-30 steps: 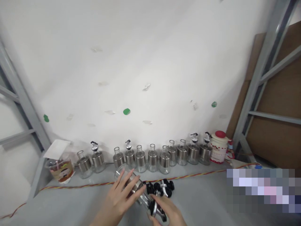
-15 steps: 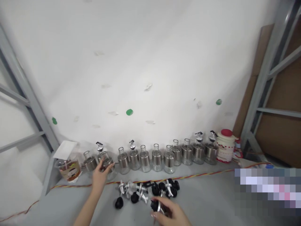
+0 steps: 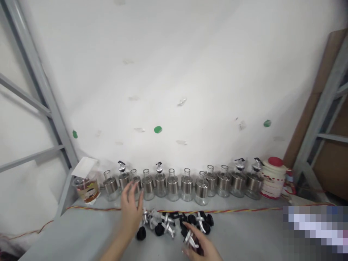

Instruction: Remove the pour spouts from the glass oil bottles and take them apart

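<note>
While the right hand [image 3: 202, 244] pinches a spout [image 3: 191, 239] on the near side of the cord [image 3: 223, 210], the left hand [image 3: 130, 208] reaches across the cord with its fingers spread and nothing seen in its grasp. Just past those fingers, beyond the cord, stands the bottle [image 3: 133, 174] nearest to either hand; the fingertips overlap its body in view, and whether they touch it I cannot tell. As I judge it, the relation that counts is this: the bottle is upright, its bare mouth facing up, straight out from the left hand, whereas the right hand is well apart from it, on the opposite side of the cord and farther to the right. The held spout sits at a slant, its black end seemingly toward the cord and its metal end back toward the person, though fingers hide part of it. Close by, on the near side of the cord, a pile [image 3: 163, 222] of loose spouts lies on the counter [image 3: 244, 232], reaching from beside the left wrist to past the right fingertips; one black piece [image 3: 141, 233] lies farther from the cord. Beyond the cord runs a row of upright bottles [image 3: 187, 186], four of them topped with spouts, the others bare-mouthed. At the row's ends, also beyond the cord, stand a cup [image 3: 89, 192] on the left and a jar [image 3: 273, 181] on the right
</note>
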Tool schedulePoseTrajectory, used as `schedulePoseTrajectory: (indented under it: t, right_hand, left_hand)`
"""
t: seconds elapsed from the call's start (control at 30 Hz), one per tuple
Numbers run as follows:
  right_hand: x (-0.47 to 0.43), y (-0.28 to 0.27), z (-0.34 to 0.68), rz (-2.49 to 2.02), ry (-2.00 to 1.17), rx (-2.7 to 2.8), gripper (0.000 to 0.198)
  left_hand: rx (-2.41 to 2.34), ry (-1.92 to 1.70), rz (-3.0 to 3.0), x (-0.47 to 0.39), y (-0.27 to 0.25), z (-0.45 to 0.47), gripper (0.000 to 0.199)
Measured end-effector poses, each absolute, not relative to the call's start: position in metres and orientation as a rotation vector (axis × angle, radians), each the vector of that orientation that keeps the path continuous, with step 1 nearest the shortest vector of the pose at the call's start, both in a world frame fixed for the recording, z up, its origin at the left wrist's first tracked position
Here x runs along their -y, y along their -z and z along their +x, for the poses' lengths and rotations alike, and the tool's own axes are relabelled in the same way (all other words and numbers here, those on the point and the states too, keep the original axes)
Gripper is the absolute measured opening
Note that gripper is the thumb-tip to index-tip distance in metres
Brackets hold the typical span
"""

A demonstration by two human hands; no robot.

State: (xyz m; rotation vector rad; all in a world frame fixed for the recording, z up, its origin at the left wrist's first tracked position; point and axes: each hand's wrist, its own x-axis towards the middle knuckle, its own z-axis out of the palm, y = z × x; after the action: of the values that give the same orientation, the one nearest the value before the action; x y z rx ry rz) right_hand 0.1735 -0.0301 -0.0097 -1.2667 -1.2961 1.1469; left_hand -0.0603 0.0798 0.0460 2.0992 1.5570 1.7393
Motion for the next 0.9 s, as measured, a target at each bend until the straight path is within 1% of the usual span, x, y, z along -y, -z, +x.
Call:
schedulePoseTrajectory:
  t: [0.07, 0.1, 0.17, 0.2, 0.27, 0.4, 0.5, 0.63, 0.7, 0.77, 0.87, 0.9]
  right_hand:
    - [0.03, 0.011, 0.173, -1.239, -1.202, 1.329, 0.069]
    - [0.031, 0.01, 0.173, -1.216, -1.228, 1.359, 0.071]
    - [0.034, 0.005, 0.173, -1.158, -1.24, 1.416, 0.066]
    - [0.036, 0.002, 0.173, -1.134, -1.232, 1.438, 0.062]
    - [0.039, -0.007, 0.171, -1.108, -1.22, 1.461, 0.06]
    - [0.045, -0.018, 0.167, -1.049, -1.291, 1.489, 0.07]
    - [0.048, -0.016, 0.166, -0.997, -1.353, 1.483, 0.071]
    - [0.049, -0.013, 0.167, -0.986, -1.328, 1.527, 0.07]
    - [0.048, -0.013, 0.167, -1.034, -1.273, 1.525, 0.069]
    - [0.046, -0.013, 0.168, -1.105, -1.189, 1.499, 0.063]
    - [0.043, -0.013, 0.169, -1.168, -1.075, 1.5, 0.046]
    - [0.042, -0.013, 0.169, -1.17, -1.059, 1.512, 0.044]
  left_hand:
    - [-1.402, -1.561, 2.288, -0.051, -0.049, -0.047, 0.023]
    - [-1.292, -1.426, 2.394, -0.037, -0.048, -0.039, 0.02]
    - [-1.043, -1.102, 2.625, -0.014, -0.044, -0.025, 0.021]
    - [-1.005, -0.946, 2.688, -0.006, -0.039, -0.02, 0.023]
    - [-0.975, -0.81, 2.767, 0.005, -0.028, -0.012, 0.032]
    - [-1.055, -0.817, 2.623, 0.009, -0.014, -0.01, 0.042]
    - [-1.054, -0.844, 2.528, 0.01, -0.02, -0.011, 0.045]
    - [-0.953, -0.852, 2.607, 0.015, -0.028, -0.008, 0.031]
    - [-0.968, -0.908, 2.607, 0.016, -0.025, -0.009, 0.028]
    - [-1.022, -0.971, 2.581, 0.015, -0.02, -0.013, 0.027]
    - [-1.091, -1.018, 2.589, 0.011, -0.011, -0.019, 0.029]
    - [-1.097, -1.018, 2.612, 0.009, -0.009, -0.02, 0.03]
